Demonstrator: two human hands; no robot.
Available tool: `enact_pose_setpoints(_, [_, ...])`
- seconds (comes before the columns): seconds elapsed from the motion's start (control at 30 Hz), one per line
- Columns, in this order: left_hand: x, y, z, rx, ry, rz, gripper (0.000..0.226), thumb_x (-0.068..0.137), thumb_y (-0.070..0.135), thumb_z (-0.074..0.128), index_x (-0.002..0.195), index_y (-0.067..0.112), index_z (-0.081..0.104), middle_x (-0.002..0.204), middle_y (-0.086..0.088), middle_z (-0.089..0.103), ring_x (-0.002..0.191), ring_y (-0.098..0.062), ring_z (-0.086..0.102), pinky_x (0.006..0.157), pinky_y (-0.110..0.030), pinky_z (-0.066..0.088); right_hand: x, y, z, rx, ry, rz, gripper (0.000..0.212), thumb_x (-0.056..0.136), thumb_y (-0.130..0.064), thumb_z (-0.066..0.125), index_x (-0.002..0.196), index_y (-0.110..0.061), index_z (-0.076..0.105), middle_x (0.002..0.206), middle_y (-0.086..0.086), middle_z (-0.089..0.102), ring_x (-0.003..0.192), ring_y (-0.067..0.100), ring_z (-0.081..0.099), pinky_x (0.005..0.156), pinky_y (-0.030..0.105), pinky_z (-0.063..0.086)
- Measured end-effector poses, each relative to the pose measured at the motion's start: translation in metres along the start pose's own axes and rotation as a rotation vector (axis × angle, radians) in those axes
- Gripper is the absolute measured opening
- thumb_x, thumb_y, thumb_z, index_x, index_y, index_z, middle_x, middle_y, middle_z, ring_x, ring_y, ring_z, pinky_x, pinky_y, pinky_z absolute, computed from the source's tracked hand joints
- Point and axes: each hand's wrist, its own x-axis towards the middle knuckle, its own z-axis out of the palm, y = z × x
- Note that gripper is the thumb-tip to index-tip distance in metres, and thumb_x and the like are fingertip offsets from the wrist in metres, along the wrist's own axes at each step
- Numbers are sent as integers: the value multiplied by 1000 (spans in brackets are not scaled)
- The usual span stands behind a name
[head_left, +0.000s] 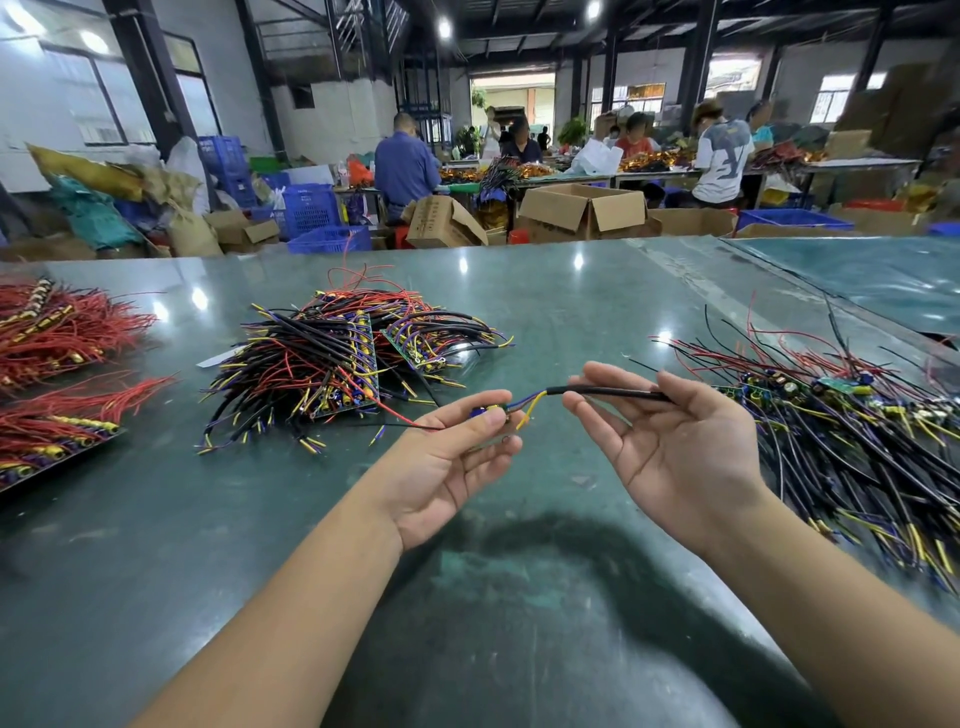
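I hold one wired piece above the green table (519, 519). My left hand (452, 462), palm up, pinches a small circuit board (488, 413) between thumb and fingers, and thin red and black wires trail left from it. Blue and yellow leads run from the board into a black sheathed cable (608, 393). My right hand (670, 447), palm up, holds that cable between thumb and fingers, its far end pointing right.
A heap of boards with black, red, yellow and blue wires (343, 364) lies ahead on the left. A similar heap (852, 436) spreads on the right. Red-wired boards (57, 364) lie at the far left. Cardboard boxes (582, 210), blue crates and several seated workers are beyond the table.
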Motion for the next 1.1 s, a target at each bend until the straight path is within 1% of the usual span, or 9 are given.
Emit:
enact_pose_setpoints(0.17, [1, 0, -1, 2, 25, 17, 19, 67, 9, 66, 81, 15, 77, 83, -8, 74, 59, -13, 69, 53, -19, 55, 2, -3, -5, -79, 14, 74, 55, 88, -34, 43, 83, 11, 72, 95, 30, 68, 89, 38, 70, 70, 32, 59])
enact_pose_setpoints(0.3, [3, -1, -4, 51, 100, 71, 24, 69, 9, 65, 92, 13, 70, 80, -6, 74, 58, -13, 69, 50, -19, 54, -4, 0, -6, -521, -2, 293, 64, 73, -53, 53, 77, 8, 72, 78, 25, 67, 68, 30, 69, 67, 31, 59])
enact_pose_setpoints(0.37, [4, -3, -5, 134, 95, 75, 23, 73, 7, 65, 95, 13, 68, 80, -4, 74, 58, -11, 68, 51, -18, 54, -7, 12, -7, -803, -81, 71, 38, 72, -38, 65, 77, -1, 70, 71, 12, 65, 60, 18, 64, 59, 23, 53])
enact_pose_setpoints(0.43, [3, -6, -4, 233, 68, 69, 20, 79, 4, 64, 95, 14, 70, 82, -4, 73, 58, -10, 67, 54, -18, 55, -7, 22, -9, -1223, -153, -429, 15, 81, -20, 60, 83, -9, 69, 71, -1, 62, 63, 11, 58, 61, 21, 47])
enact_pose_setpoints(0.5, [2, -9, -3, 294, 29, 61, 19, 78, 5, 66, 91, 15, 74, 81, -4, 72, 59, -10, 66, 57, -19, 55, -4, 26, -11, -1561, -196, -841, 15, 83, -8, 56, 91, -8, 69, 82, 0, 62, 76, 16, 57, 70, 25, 46])
enact_pose_setpoints(0.57, [0, -10, -1, 313, -13, 50, 19, 71, 9, 69, 87, 17, 77, 80, -4, 71, 59, -11, 65, 59, -20, 55, -2, 24, -12, -1756, -169, -972, 17, 84, -6, 58, 97, -6, 69, 92, 4, 63, 86, 24, 58, 77, 31, 47])
enact_pose_setpoints(0.7, [0, -11, 0, 277, -46, 47, 21, 70, 9, 68, 87, 17, 77, 83, -7, 73, 61, -11, 66, 60, -20, 55, -7, 18, -14, -1858, -84, -720, 16, 91, -27, 57, 103, -21, 65, 91, -11, 63, 82, 15, 60, 67, 33, 47])
enact_pose_setpoints(0.8, [0, -10, 0, 254, -37, 62, 20, 70, 9, 68, 86, 15, 77, 86, -9, 74, 62, -11, 67, 61, -20, 56, -6, 16, -16, -1851, -97, -602, 18, 93, -39, 50, 97, -27, 64, 76, -17, 55, 68, 8, 46, 62, 30, 39])
enact_pose_setpoints(1.1, [-2, -8, 3, 273, -15, 22, 17, 67, 18, 70, 83, 14, 76, 89, -14, 74, 67, -15, 71, 58, -20, 56, -5, 15, -12, -1694, -74, -437, 14, 90, -32, 58, 80, -25, 65, 53, -8, 50, 54, 10, 44, 59, 34, 42])
